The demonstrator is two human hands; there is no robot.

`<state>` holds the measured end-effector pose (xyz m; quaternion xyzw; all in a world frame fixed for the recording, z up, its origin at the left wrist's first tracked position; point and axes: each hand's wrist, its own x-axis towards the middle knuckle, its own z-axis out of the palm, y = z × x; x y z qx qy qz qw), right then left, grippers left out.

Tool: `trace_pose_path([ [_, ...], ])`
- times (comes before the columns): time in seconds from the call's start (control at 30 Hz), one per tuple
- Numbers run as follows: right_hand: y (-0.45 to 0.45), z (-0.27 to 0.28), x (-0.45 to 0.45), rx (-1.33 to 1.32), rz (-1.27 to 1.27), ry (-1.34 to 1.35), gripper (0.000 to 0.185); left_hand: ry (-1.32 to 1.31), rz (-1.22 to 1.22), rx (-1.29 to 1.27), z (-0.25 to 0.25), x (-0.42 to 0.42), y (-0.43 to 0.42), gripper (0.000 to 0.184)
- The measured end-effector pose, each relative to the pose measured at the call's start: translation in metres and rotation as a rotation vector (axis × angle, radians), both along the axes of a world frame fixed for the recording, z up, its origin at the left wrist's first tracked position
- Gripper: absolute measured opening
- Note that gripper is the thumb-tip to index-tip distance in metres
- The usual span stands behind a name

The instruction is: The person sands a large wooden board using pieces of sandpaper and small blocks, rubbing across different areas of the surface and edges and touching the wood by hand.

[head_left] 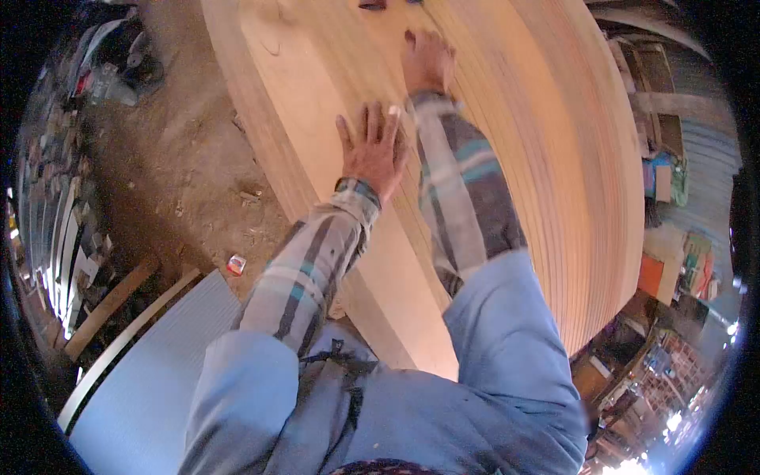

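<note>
A broad wooden panel point(554, 103) with lengthwise grain lies in front of me and fills the middle and right of the head view. My left hand point(374, 152) rests flat on its pale strip, fingers spread, with a whitish bandage or mark at one fingertip. Farther up and to the right, my right hand point(427, 62) is over the panel, its fingers bent and blurred; whether it holds anything is hidden. Both forearms wear plaid sleeves under light blue short sleeves. A small dark object point(372, 4) shows at the panel's top edge.
Dirt floor point(182, 158) lies left of the panel, with a small red and white packet point(236, 264) on it. A ribbed light blue sheet point(158, 364) is at the lower left. Wooden pieces and clutter stand at the far left. More boards and an orange item point(651, 275) are at the right.
</note>
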<state>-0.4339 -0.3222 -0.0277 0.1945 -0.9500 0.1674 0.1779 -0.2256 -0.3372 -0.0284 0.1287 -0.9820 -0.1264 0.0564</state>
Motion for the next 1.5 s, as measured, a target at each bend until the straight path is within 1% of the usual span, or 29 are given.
trace_pose_path([
  [0.07,0.081,-0.001,0.059,-0.003,0.067,-0.057,0.024,0.034,0.001,0.017,-0.001,0.001,0.006,0.059],
  [0.17,0.227,0.015,0.177,0.009,0.075,-0.121,0.017,-0.054,0.016,-0.047,-0.003,0.001,0.005,0.060],
  [0.23,0.325,0.032,0.261,0.053,-0.003,-0.219,0.015,0.021,0.027,-0.027,-0.004,-0.003,0.001,0.061],
  [0.3,0.415,0.034,0.343,0.247,-0.193,-0.328,0.014,0.037,0.020,-0.046,-0.009,-0.001,-0.004,0.060],
  [0.37,0.465,0.050,0.397,0.150,-0.252,-0.325,0.014,0.046,0.030,-0.077,-0.009,-0.002,-0.004,0.060],
  [0.43,0.469,0.057,0.400,0.147,-0.300,-0.352,0.014,0.057,0.032,-0.067,-0.006,-0.002,-0.001,0.060],
  [0.5,0.434,0.048,0.355,0.021,-0.166,-0.321,0.013,0.025,0.030,-0.047,-0.001,-0.004,0.004,0.060],
  [0.53,0.406,0.036,0.327,0.052,-0.149,-0.288,0.012,0.002,0.023,-0.027,-0.002,-0.003,0.003,0.060],
  [0.6,0.322,0.031,0.258,0.002,0.035,-0.181,0.012,0.004,0.016,-0.014,-0.006,0.000,0.001,0.060],
  [0.67,0.237,0.019,0.188,-0.001,0.051,-0.185,0.013,-0.024,0.007,0.038,0.004,0.003,0.002,0.061],
  [0.7,0.192,0.009,0.148,-0.055,0.145,-0.036,0.014,-0.029,0.011,0.027,0.004,0.003,0.003,0.061],
  [0.73,0.150,-0.008,0.109,0.027,0.097,0.007,0.015,-0.049,0.009,0.037,0.001,0.000,0.002,0.060],
  [0.77,0.108,-0.016,0.072,-0.045,0.162,0.053,0.017,-0.070,0.009,0.045,0.000,0.000,0.001,0.060],
  [0.83,0.025,-0.010,0.017,0.008,0.134,0.081,0.016,-0.031,-0.019,0.020,0.003,0.005,-0.004,0.060],
  [0.87,-0.010,-0.011,-0.005,0.065,-0.002,-0.140,0.017,-0.073,-0.017,-0.010,0.003,0.008,-0.005,0.059],
  [0.9,-0.027,-0.018,-0.013,0.069,-0.044,-0.132,0.019,-0.105,-0.037,-0.032,0.003,0.007,0.000,0.058],
  [0.93,-0.028,-0.022,-0.021,0.084,-0.114,-0.117,0.022,-0.178,-0.071,-0.161,-0.007,0.008,-0.003,0.057],
  [1.0,0.008,-0.034,0.017,0.232,-0.094,0.066,0.027,-0.180,-0.052,-0.058,0.009,0.007,0.001,0.061],
  [1.07,0.100,0.004,0.088,0.068,0.045,-0.251,0.032,-0.095,-0.174,-0.247,-0.013,0.012,-0.003,0.066],
  [1.1,0.148,-0.002,0.131,0.128,0.051,-0.201,0.039,-0.091,-0.237,-0.223,-0.008,0.013,-0.003,0.066],
  [1.13,0.202,0.000,0.183,0.182,-0.034,-0.350,0.043,-0.052,-0.208,-0.099,0.001,0.012,-0.003,0.067],
  [1.17,0.268,-0.024,0.233,0.228,-0.094,-0.261,0.041,-0.024,-0.163,0.015,0.007,0.014,0.003,0.068],
  [1.27,0.400,0.018,0.367,0.430,-0.456,-0.489,0.031,0.052,-0.176,0.145,0.011,0.024,0.008,0.067],
  [1.3,0.425,0.049,0.386,0.335,-0.474,-0.493,0.027,0.056,-0.179,0.142,0.011,0.025,0.010,0.067],
  [1.33,0.440,0.059,0.403,0.205,-0.637,-0.521,0.025,0.069,-0.178,0.126,0.011,0.026,0.013,0.067],
  [1.37,0.422,0.051,0.399,0.207,-0.648,-0.535,0.025,0.063,-0.185,0.120,0.006,0.022,0.002,0.067],
  [1.4,0.406,0.031,0.388,0.061,-0.591,-0.477,0.021,0.067,-0.190,0.114,0.001,0.020,0.000,0.067],
  [1.47,0.352,0.003,0.337,0.137,-0.326,-0.144,0.022,0.018,-0.153,0.040,-0.010,0.016,-0.007,0.068],
  [1.5,0.313,-0.023,0.298,0.019,-0.366,-0.335,0.026,0.031,-0.166,0.036,-0.019,0.013,-0.013,0.068],
])
